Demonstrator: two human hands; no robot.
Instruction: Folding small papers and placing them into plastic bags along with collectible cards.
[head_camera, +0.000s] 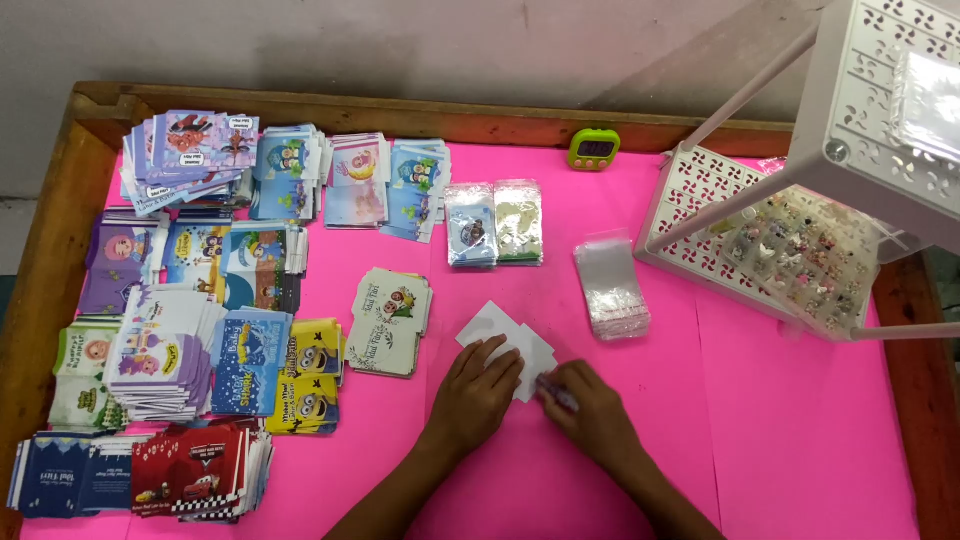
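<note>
My left hand lies flat on a white card that rests on the pink tabletop, pressing it down. My right hand sits just to the right, its fingers closed around a small clear packet with dark bits at the card's lower right edge. A stack of clear plastic sleeves lies a short way beyond my right hand. Two filled, sealed packets lie side by side farther back.
Many stacks of colourful printed cards cover the left half of the table. A pale stack of cards lies left of my hands. A white perforated rack with small trinkets stands at the right. A green timer sits near the wooden rim.
</note>
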